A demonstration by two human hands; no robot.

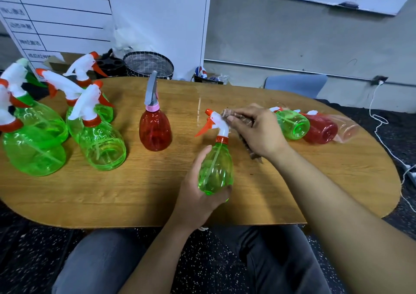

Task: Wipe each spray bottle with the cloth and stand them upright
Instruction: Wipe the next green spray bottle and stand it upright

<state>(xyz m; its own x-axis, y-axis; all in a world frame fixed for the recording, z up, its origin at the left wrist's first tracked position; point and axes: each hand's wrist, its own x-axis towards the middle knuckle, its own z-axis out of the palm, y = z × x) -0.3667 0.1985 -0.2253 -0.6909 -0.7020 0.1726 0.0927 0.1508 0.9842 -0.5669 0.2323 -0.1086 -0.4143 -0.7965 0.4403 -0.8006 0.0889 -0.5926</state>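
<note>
right now the left hand (198,188) has its fingers curled round the belly of a small green spray bottle (215,170), holding it upright just above the wooden tabletop (135,192), while the right hand (254,129) pinches a brownish cloth (245,122) against the bottle's white nozzle head. upright green bottles (99,140) and an upright red bottle (155,129) stand to the left. three more bottles (315,127) lie on their sides to the right.

We see an oval wooden table (157,194) bearing upright spray bottles (101,145) at left and toppled bottles (295,125) at right.
</note>
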